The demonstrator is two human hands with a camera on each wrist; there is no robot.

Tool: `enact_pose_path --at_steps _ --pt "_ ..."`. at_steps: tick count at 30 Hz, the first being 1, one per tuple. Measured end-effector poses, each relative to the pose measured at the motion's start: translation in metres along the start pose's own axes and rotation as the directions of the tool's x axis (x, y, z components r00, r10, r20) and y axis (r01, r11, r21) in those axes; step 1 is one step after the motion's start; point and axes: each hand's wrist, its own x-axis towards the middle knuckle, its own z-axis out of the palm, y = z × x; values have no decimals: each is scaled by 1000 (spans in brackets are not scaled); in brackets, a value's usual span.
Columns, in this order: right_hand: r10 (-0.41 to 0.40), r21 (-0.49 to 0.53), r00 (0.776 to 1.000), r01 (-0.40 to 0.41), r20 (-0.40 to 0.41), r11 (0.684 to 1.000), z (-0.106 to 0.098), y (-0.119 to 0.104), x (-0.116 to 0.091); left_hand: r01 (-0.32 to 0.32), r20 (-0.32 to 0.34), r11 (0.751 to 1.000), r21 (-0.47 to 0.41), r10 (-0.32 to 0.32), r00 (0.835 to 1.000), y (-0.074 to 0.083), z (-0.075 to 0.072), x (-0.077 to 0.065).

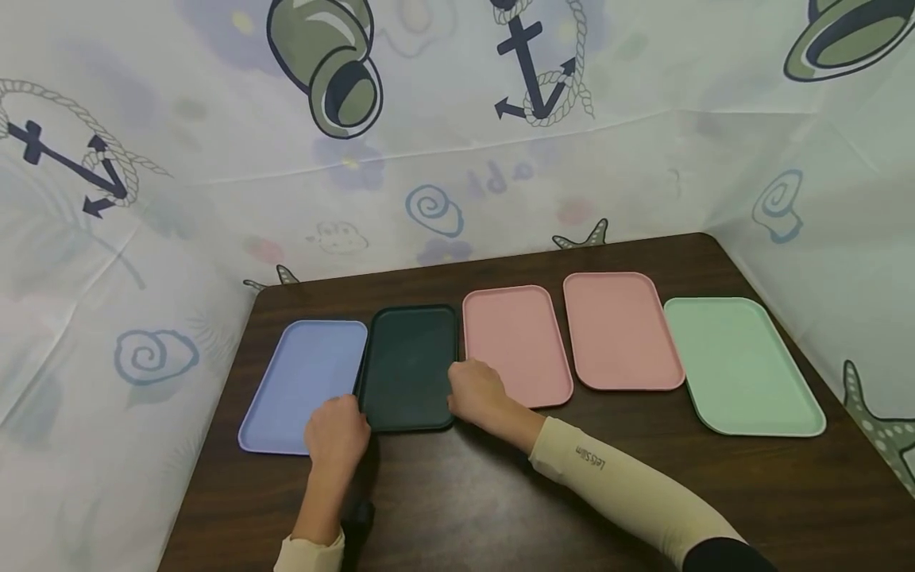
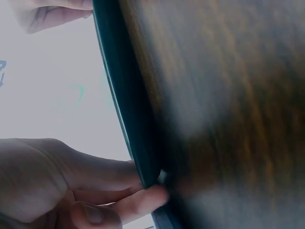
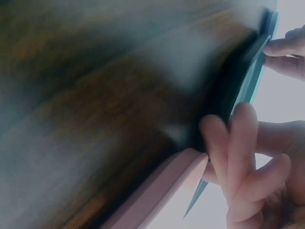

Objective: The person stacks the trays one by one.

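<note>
Cream fabric sleeve (image 1: 629, 488) on R arm reads "Let's Slim", upside down. Wood-grain table (image 1: 429, 508) under all. L hand (image 1: 339, 433) pinches the dk green tray (image 1: 411, 365) nr its near L corner; R hand (image 1: 480, 391) grips its R edge, fingers curled on both. Wrist cams show fingertips under the rim, hidden in head cam. Tray's a smooth rounded rect., btwn blue tray (image 1: 303, 381) & pink tray (image 1: 515, 342). Printed cloth (image 1: 214, 199) behind: faint letters, illegible.

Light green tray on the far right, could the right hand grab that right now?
Probably not yet: the right hand grips the dark green tray. If it let go, the way looks free, since nothing covers the light green tray.
</note>
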Motion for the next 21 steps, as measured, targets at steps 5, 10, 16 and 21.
enact_pose_path --at_steps 5,10,16,21 --pt "-5 8 1000 6 -12 1000 3 0 -3 5 16 1000 -15 -4 1000 1 2 -2" --pt "-6 29 1000 6 -21 1000 4 0 -6 -4 -20 999 -50 3 1000 -2 3 -6" --pt "-6 47 1000 7 -25 999 5 -1 -9 20 -12 994 -103 -21 1000 -5 6 -10" --pt "-27 90 999 31 -47 995 5 -2 -15 56 10 988 -146 -55 998 -11 7 -18"
